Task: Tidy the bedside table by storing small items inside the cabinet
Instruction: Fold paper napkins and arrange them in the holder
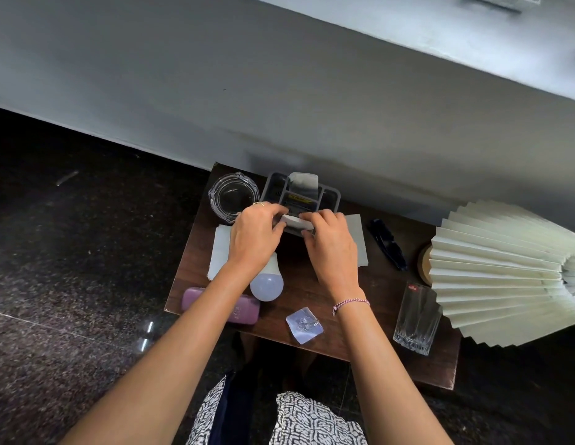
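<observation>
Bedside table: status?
Left hand and right hand both pinch white packet at grey organiser. Bulb, purple case still out. Nothing blocking.

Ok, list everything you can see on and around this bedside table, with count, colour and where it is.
table: one, dark wood, centre
organiser: one, grey, back middle
ashtray: one, clear, back left
paper: two sheets, white, either side of hands
bulb: one, white, front left
case: one, purple, front-left edge
packet: one, clear, front middle
tumbler: one, clear, front right
clip: one, dark, right
lamp: one, cream, far right
left hand, right hand: both grip a white item at the organiser
</observation>
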